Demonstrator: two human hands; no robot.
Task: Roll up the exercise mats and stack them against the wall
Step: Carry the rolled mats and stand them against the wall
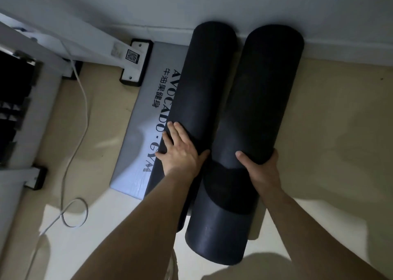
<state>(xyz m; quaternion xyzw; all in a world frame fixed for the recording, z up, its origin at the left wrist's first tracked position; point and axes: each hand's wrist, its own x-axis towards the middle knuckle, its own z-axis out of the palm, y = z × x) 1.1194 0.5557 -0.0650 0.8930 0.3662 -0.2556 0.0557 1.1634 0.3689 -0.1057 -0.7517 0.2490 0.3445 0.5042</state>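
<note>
Your left hand (pixel 180 150) lies flat, fingers straight, on the left rolled mat (pixel 204 84). Your right hand (pixel 261 169) grips the right rolled mat (pixel 261 101), thumb on top, fingers hidden, probably curled round its side. The rolls lie side by side on a flat grey mat (pixel 138 147), far ends at the wall (pixel 191 3). A white cable (pixel 83 109) trails on the floor to the left.

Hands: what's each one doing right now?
Left hand: open, fingers flat on the left rolled mat.
Right hand: gripping the right rolled mat.
</note>
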